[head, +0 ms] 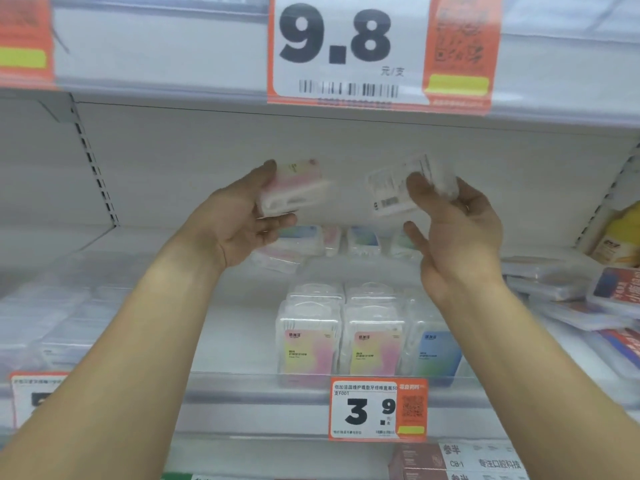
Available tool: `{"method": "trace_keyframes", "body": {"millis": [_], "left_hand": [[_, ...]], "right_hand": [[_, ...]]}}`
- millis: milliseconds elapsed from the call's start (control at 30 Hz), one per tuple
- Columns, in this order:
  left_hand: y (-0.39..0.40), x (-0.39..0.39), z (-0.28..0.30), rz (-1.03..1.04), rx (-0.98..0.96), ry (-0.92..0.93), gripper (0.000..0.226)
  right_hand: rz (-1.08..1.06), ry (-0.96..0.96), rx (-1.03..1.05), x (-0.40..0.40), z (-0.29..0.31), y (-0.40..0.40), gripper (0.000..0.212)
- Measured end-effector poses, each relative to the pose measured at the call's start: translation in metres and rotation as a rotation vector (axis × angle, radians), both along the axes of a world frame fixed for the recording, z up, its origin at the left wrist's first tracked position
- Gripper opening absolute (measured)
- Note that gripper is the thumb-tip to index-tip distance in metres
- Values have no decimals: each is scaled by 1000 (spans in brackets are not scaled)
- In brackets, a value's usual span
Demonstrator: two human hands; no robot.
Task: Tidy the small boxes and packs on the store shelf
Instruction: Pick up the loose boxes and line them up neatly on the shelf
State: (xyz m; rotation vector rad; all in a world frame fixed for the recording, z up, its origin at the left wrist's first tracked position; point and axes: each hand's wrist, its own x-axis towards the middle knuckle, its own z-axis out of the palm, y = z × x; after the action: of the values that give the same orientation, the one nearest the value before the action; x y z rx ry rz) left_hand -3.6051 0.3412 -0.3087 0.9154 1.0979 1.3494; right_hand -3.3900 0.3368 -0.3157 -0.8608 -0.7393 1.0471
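My left hand (239, 220) holds a small clear pack with a pink and yellow label (296, 188), lifted above the shelf. My right hand (453, 230) grips a second clear pack (398, 188), its white barcode side towards me. Both packs hang in the air in front of the shelf's back wall. Below them, upright packs stand in rows at the shelf's front: two with pink labels (308, 344) and one with a blue label (433, 351). More packs (346, 239) lie loose at the back of the shelf.
A white shelf (239, 323) carries a 3.9 price tag (377, 410) on its front rail. Clear flat boxes (554, 282) are piled at the right, blurred packs at the left (52, 320). The upper shelf edge bears a 9.8 tag (346, 46).
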Motion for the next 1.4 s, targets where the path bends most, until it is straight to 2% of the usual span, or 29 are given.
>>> {"method": "trace_keyframes", "body": {"millis": [100, 200, 267, 367, 500, 633, 767, 833, 867, 967, 1000, 1033, 1267, 1400], "left_hand": [[-1, 8, 4, -44, 30, -111, 30], [-6, 18, 7, -150, 60, -206, 22], [-8, 23, 8, -224, 72, -179, 29], [-9, 25, 8, -299, 89, -103, 37], [-11, 18, 5, -336, 75, -33, 53], [-18, 14, 6, -296, 119, 132, 47], [-20, 11, 8, -259, 116, 153, 47], [-21, 9, 8, -278, 135, 126, 44], [-22, 8, 8, -290, 156, 137, 43], [-18, 7, 5, -279, 219, 232, 46], [-16, 7, 4, -261, 227, 250, 48], [-15, 8, 3, -247, 228, 257, 49], [-7, 11, 1, -204, 215, 245, 34], [-1, 6, -5, -140, 226, 359, 45]], "right_hand": [[-9, 19, 160, -5, 3, -5, 37], [-43, -198, 293, -14, 6, -6, 41], [-20, -360, 300, -22, 2, -7, 44], [114, -475, 266, -34, -8, -11, 48], [320, -513, 238, -36, -18, -16, 47], [536, -489, 242, -28, -16, -17, 43], [581, -602, 267, -16, -12, -14, 28], [552, -594, 258, -10, -10, -13, 28], [505, -609, 265, -8, -8, -13, 39], [386, -643, 241, -4, -5, -12, 94], [363, -640, 219, -3, -5, -12, 103], [338, -637, 202, -1, -4, -11, 104], [151, -604, 83, 15, 0, -6, 71], [13, -549, 32, 26, 1, -1, 68]]}}
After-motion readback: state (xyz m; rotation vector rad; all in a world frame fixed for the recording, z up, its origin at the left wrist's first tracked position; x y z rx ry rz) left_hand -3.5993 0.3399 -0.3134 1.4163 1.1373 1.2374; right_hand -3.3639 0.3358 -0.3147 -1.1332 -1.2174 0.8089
